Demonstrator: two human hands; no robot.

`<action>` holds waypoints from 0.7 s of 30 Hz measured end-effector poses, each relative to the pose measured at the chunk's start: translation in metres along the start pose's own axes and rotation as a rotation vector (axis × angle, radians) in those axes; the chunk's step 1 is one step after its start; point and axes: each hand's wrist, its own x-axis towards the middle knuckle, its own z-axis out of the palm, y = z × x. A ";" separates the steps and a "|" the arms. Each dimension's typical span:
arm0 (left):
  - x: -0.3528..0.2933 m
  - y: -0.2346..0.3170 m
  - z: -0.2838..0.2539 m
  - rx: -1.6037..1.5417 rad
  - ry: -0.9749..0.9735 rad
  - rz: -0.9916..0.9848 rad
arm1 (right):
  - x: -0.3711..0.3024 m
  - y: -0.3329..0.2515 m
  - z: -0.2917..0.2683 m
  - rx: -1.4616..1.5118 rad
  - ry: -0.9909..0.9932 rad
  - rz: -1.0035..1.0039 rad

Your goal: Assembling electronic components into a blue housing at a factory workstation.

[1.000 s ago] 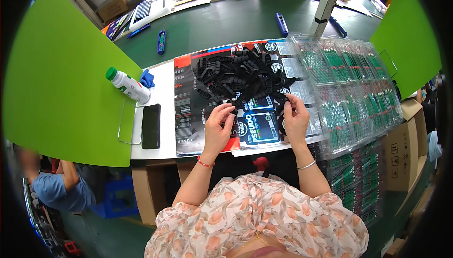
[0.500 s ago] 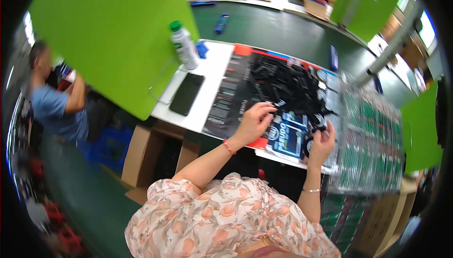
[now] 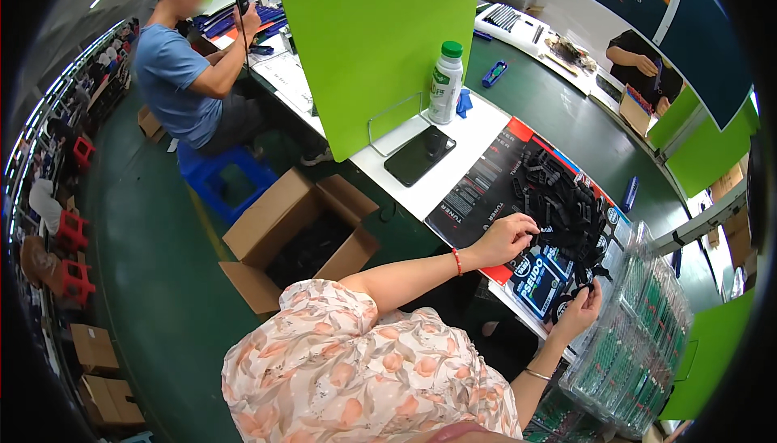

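A heap of small black plastic parts (image 3: 558, 196) lies on a dark printed sheet (image 3: 469, 192) spread over the white bench. My left hand (image 3: 506, 240) is at the near-left edge of the heap with its fingertips pinched together; whatever is between them is too small to make out. My right hand (image 3: 579, 313), lower and to the right, has thumb and fingers closed on a small black plastic part (image 3: 583, 287) at the near edge of the heap. The exact shape of that part is partly hidden by the fingers.
Clear trays of green circuit boards (image 3: 639, 321) stand stacked at the right. A dark phone (image 3: 419, 156) and a white bottle with green cap (image 3: 446, 87) sit by a green partition (image 3: 364, 46). An open carton (image 3: 275, 216) is on the floor. A seated person (image 3: 174, 62) works beyond.
The view has swung to the left, bringing the carton and seated person further into sight. Both hands stay at the near side of the black heap.
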 end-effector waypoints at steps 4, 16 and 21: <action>0.002 0.012 -0.007 -0.234 0.048 -0.160 | 0.000 -0.001 0.002 -0.016 -0.021 0.017; -0.014 0.262 -0.128 -1.101 -1.226 0.984 | 0.002 0.007 -0.010 -0.162 -0.010 -0.099; -0.015 0.327 -0.141 -0.761 -1.182 1.105 | -0.001 -0.009 0.003 -0.215 -0.019 -0.079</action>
